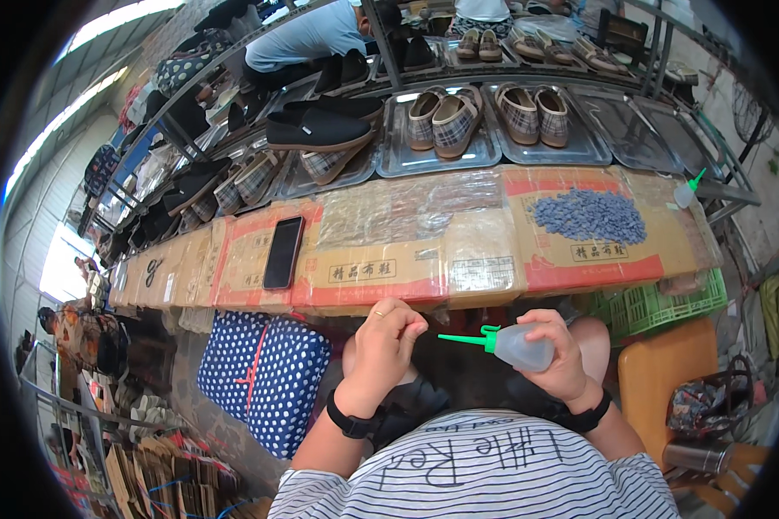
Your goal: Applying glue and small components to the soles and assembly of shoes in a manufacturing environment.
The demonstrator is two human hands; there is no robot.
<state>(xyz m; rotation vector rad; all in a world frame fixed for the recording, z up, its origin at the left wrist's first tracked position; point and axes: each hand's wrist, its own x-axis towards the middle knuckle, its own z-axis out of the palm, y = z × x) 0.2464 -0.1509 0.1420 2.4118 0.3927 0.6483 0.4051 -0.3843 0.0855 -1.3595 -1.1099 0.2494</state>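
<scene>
Cardboard-covered workbench (493,259) across mid frame, black phone (283,252) left, pile of small blue-grey pieces (590,216) right, metal trays of plaid slip-on shoes (446,119) above. Lower centre: right hand (561,356) wraps translucent squeeze bottle with green nozzle (509,344), tip pointing left. Left hand (383,348) fingertips pinched narrow; contents hidden. No glue seen applied; pile untouched.

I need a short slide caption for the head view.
Right hand holds a glue bottle, nozzle toward the left hand, below a cardboard bench.
</scene>
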